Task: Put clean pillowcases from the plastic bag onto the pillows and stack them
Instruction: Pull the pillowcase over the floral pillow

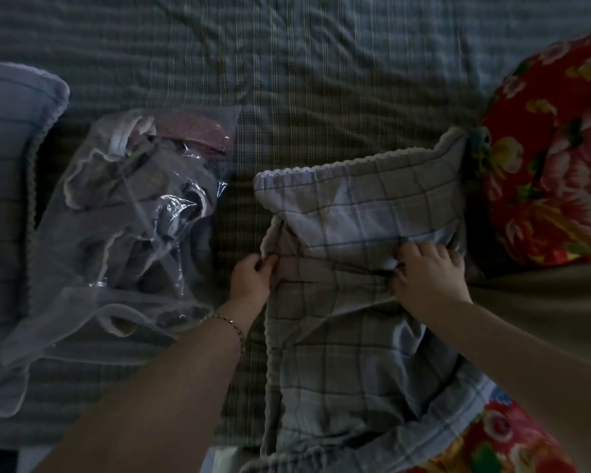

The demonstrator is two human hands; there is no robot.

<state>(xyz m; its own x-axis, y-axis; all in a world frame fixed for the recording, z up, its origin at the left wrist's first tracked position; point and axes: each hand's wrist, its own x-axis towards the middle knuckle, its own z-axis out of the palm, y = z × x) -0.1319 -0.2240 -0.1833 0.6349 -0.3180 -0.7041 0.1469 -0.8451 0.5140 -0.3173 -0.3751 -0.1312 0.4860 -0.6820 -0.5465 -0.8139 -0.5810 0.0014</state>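
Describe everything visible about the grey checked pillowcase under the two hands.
The grey checked pillowcase looks like soft woven cotton, with pale blue-grey squares, darker grid lines and a white scalloped trim along its edges. It lies rumpled on the striped bedsheet, partly drawn over a pillow. The left hand pinches its left edge; the right hand grips a fold near the right side. A red floral pillow is right beside its far right corner.
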